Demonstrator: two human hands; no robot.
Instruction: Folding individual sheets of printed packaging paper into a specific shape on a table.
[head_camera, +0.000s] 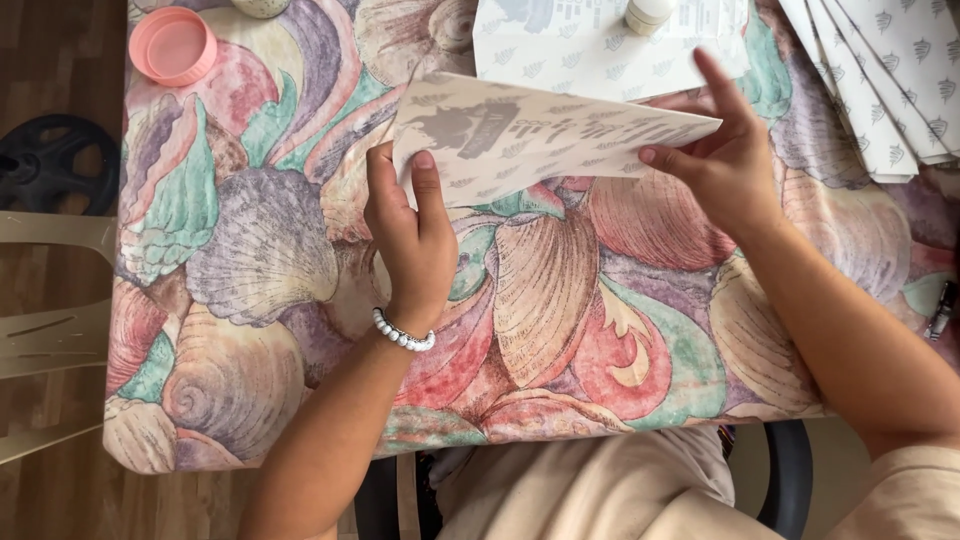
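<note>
- The left hand (410, 235) is closed around the left end of a folded sheet of patterned paper (540, 140), thumb and fingers pinching it from below; a white bead bracelet (403, 332) circles that wrist.
- The right hand (722, 160) pinches the right end of the same sheet, thumb under the pointed edge, forefinger stretched up behind it.
- The paper is held just above the table, towards the middle of its far edge, tilted, its grey printed side facing the camera.
- Beneath it lies the tablecloth (560, 330), printed with large seashells in pink, green and lilac.
- Another sheet of the same paper (590, 55) lies flat at the far edge, with a small white bottle (645, 14) standing on it.
- A fanned stack of similar sheets (885, 85) sits at the far right corner.
- A pink round lid (172, 45) rests at the far left corner.
- A dark pen-like object (941, 310) lies at the right edge.
</note>
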